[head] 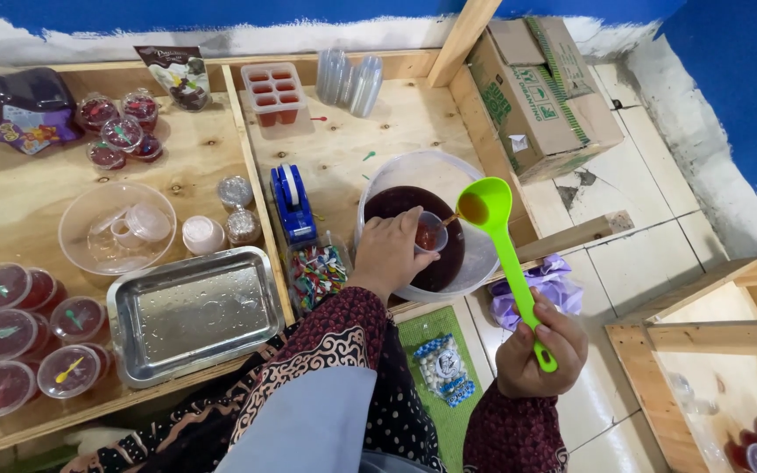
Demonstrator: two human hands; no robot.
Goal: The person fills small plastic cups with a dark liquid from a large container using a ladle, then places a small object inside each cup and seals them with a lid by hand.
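Holding a small clear cup (428, 233) pinched in the left hand (389, 254) right over the bowl of dark red liquid (413, 229), so drips fall back in. Right hand (536, 350) has its grip wrapped tight round the green ladle (503, 250), scoop tipped at the cup's rim just beside the left grip.

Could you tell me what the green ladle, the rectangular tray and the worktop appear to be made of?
The green ladle looks like plastic: a bright, even colour with a soft sheen. The rectangular tray seems to be metal, probably stainless steel, silvery and reflective. The worktop looks like unfinished plywood, pale with visible grain and knots.
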